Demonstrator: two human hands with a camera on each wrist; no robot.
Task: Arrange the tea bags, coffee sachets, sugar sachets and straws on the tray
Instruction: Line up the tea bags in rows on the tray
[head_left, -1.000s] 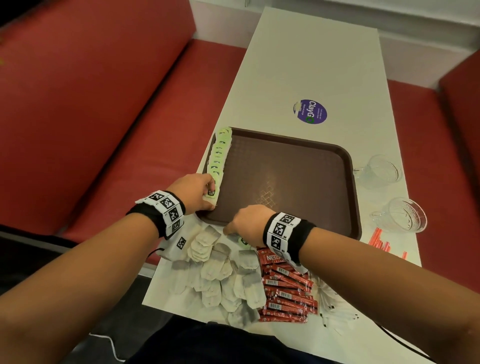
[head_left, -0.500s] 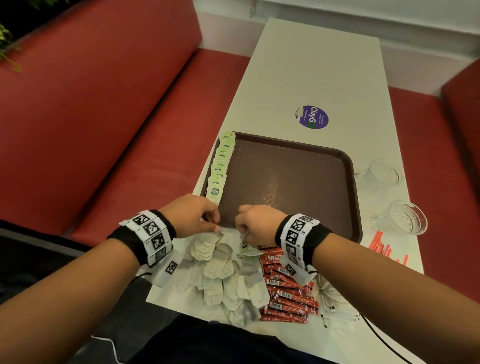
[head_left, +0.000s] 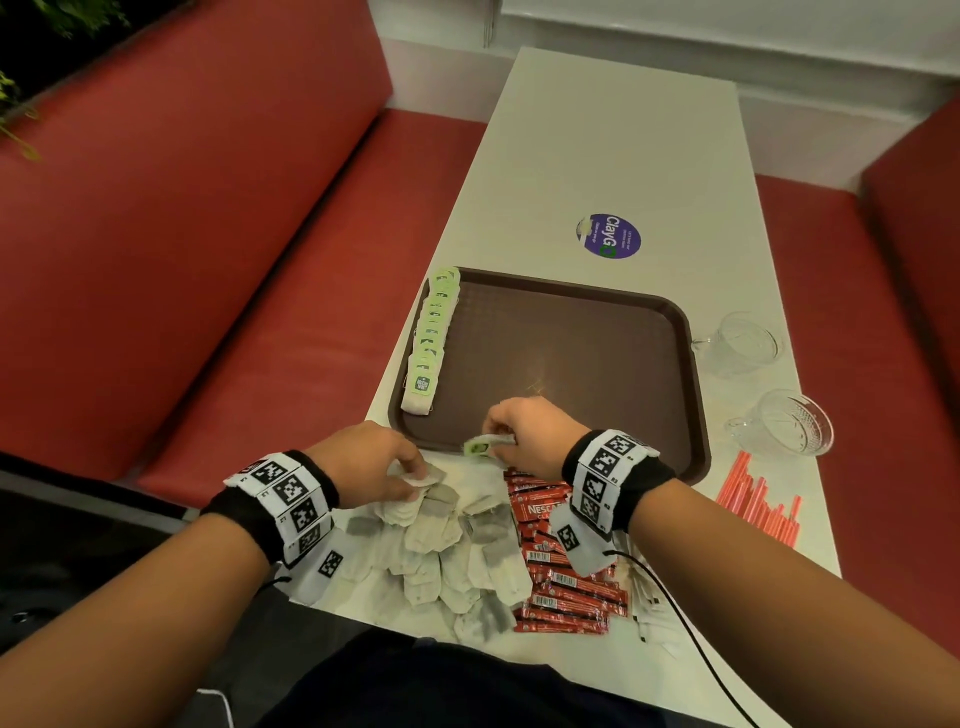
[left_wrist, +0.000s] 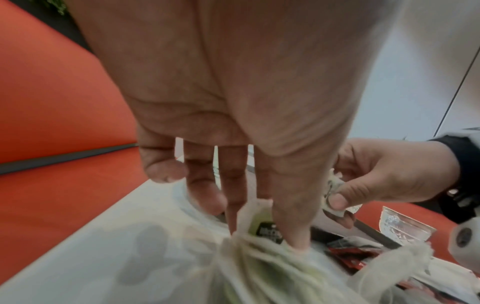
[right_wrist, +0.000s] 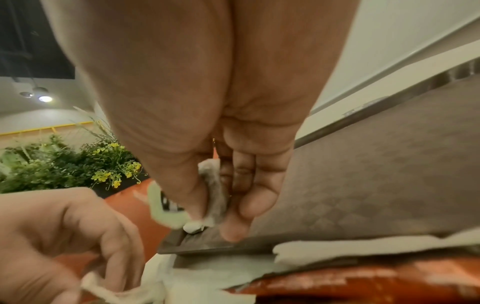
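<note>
A brown tray lies on the white table, with a row of green-tagged tea bags along its left edge. My right hand hovers over the tray's near rim and pinches a tea bag with a green tag. My left hand reaches into the pile of loose tea bags before the tray, thumb and fingers pinching one tea bag. Red coffee sachets lie right of the pile, white sugar sachets beyond them, and red straws at the table's right edge.
Two clear glass cups stand right of the tray. A round purple sticker is on the table beyond the tray. Red bench seats flank the narrow table.
My left hand left the tea bag row on the tray and came back to the loose pile. My right hand lifted a tea bag from the pile up over the tray's near rim.
</note>
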